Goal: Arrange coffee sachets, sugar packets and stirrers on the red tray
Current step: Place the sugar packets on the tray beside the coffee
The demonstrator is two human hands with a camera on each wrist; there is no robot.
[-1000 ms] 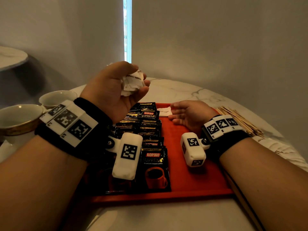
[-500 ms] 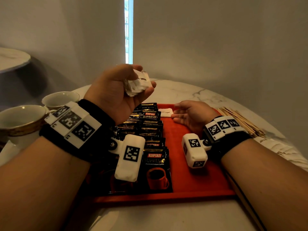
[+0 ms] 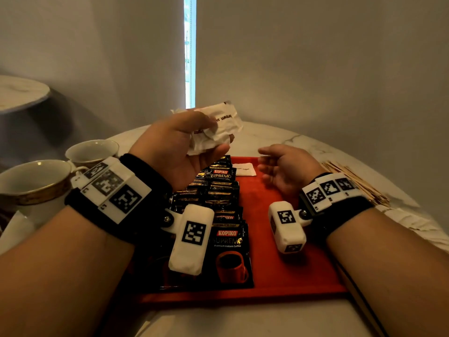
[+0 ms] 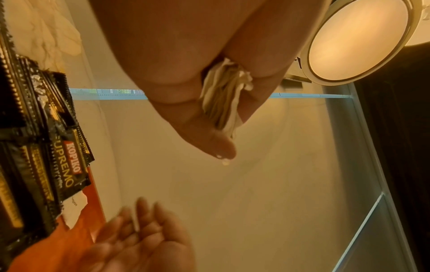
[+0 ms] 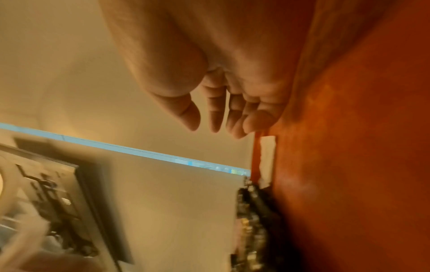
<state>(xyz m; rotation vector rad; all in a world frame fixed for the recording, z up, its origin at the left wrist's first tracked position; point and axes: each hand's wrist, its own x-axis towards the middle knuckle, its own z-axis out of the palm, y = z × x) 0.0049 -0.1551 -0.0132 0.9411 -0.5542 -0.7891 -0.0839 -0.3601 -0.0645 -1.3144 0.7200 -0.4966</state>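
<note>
My left hand (image 3: pixel 194 142) is raised above the far left of the red tray (image 3: pixel 291 263) and grips a bunch of white sugar packets (image 3: pixel 218 127), seen edge-on between thumb and fingers in the left wrist view (image 4: pixel 223 99). Black Kopiko coffee sachets (image 3: pixel 218 203) lie overlapped in a row down the tray's left half. One sugar packet (image 3: pixel 245 169) lies flat at the tray's far edge. My right hand (image 3: pixel 279 166) hovers just above the tray beside that packet, fingers relaxed and holding nothing (image 5: pixel 221 114). Wooden stirrers (image 3: pixel 352 183) lie on the table right of the tray.
Two white cups with gold rims (image 3: pixel 34 183) stand on the table to the left of the tray. More white packets (image 3: pixel 418 227) lie on the marble table at the right. A wall stands close behind the round table.
My left hand has risen and fanned out the sugar packets, which were crumpled in the fist before. My right hand has lifted slightly off the tray and drawn back from the flat packet.
</note>
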